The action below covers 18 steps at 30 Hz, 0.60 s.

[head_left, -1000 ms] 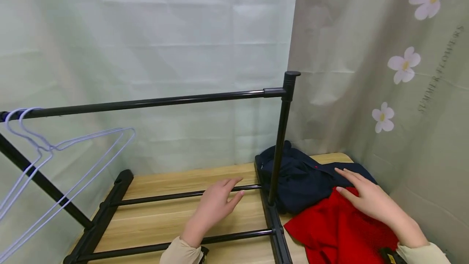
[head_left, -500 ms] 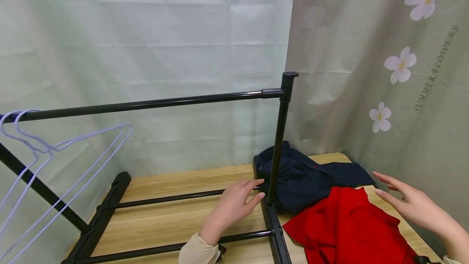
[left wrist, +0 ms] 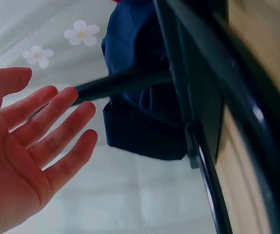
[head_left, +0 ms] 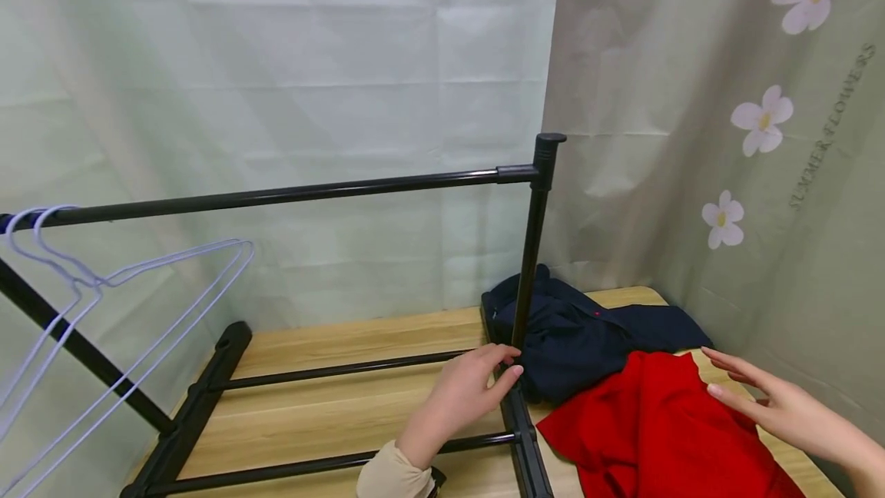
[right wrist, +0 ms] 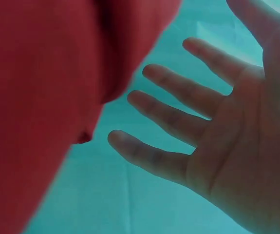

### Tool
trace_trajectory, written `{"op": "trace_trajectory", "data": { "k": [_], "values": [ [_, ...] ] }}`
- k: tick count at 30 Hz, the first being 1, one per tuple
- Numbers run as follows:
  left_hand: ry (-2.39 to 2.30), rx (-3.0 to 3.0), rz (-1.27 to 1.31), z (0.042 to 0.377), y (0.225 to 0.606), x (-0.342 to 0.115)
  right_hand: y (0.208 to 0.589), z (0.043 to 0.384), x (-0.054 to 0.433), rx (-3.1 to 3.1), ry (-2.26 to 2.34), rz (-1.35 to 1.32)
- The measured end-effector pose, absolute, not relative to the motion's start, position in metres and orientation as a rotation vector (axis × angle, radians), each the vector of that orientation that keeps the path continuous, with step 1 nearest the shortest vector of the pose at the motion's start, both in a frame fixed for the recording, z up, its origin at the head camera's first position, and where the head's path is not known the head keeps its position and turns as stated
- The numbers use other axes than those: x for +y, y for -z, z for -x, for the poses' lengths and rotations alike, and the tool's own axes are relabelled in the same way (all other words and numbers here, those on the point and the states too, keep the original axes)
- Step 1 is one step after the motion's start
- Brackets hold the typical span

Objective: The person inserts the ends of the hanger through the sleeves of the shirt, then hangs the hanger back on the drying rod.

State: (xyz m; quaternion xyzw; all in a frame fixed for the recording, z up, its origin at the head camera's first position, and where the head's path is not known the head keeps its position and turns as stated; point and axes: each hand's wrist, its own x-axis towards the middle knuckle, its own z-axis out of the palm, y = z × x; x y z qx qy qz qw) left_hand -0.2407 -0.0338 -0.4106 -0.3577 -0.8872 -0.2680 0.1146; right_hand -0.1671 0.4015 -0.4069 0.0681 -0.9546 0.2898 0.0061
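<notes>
Red cloth point(head_left: 650, 425) is heaped right of the rack point(head_left: 531, 252), which is perhaps touched by the left hand point(head_left: 470, 386); farther right, the right hand point(head_left: 781, 402) is held. On both, fingers are loosely extended.

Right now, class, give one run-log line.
left fingers: empty, near rack post | right fingers: empty, beside red garment | navy garment: crumpled

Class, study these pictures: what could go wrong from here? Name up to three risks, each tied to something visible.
1. The left hand is close to the black upright post and might knock it.
2. A knock could set the lavender hangers swinging, since they hang by hooks from the rail.
3. The red garment appears to touch the navy garment, so pulling one might drag the other.
</notes>
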Motion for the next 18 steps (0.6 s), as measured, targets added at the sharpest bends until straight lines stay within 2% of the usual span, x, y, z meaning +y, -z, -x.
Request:
{"op": "trace_trajectory", "data": {
  "k": [18],
  "values": [
    [0.628,-2.732,1.404,0.234,0.449,0.015,0.438,0.173,0.422,-3.211,-1.351,-0.295]
  ]
}}
